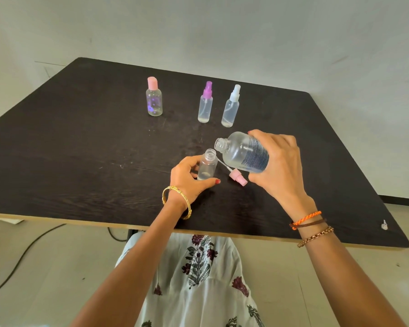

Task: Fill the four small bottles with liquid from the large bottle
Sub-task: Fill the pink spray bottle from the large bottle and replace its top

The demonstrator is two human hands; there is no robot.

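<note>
My right hand (278, 165) grips the large clear bottle (242, 152), uncapped and tilted with its mouth to the left, just above and right of a small open bottle (207, 165). My left hand (189, 179) holds that small bottle upright on the dark table (80, 149). Its pink spray cap (237, 177) with tube lies on the table between my hands. Farther back stand three capped small bottles: one with a pink cap (154, 97), one with a purple sprayer (205, 103) and one with a white sprayer (231, 107).
The table's near edge (104, 223) runs across just in front of my lap. A black cable (21, 256) lies on the floor at the lower left. A pale wall rises behind the table.
</note>
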